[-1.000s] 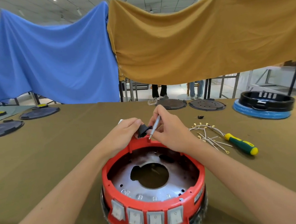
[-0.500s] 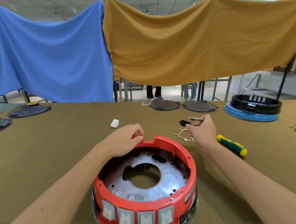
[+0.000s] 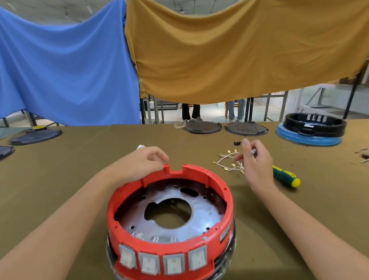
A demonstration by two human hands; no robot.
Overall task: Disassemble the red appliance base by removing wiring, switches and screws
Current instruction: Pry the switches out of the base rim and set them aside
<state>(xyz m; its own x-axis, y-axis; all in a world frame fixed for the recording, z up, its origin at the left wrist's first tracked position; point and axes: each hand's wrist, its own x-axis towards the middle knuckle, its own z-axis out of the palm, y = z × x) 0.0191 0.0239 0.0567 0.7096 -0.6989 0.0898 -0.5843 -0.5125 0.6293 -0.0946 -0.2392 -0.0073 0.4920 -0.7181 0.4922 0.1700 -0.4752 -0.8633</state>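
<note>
Nearest the camera, the red appliance base [image 3: 171,224] stands on the olive table [image 3: 52,193] in front of the person, its four grey rocker switches [image 3: 163,262] seated in the near wall, so by my judgement the switch removal is the step at hand and the wiring is largely out. The left hand [image 3: 141,164] steadies the far rim beside an empty notch, fingers curled over the edge. To the right, the right hand [image 3: 256,163] hovers above the loose wire bundle [image 3: 229,164], pinching a thin silvery tool [image 3: 252,152] whose tip is hidden. Next, that tool likely needs to return to the base to pry the switches from inside. The green screwdriver [image 3: 286,175] is partly covered by the wrist. Farther off, a small black part [image 3: 237,143] lies too small to identify.
</note>
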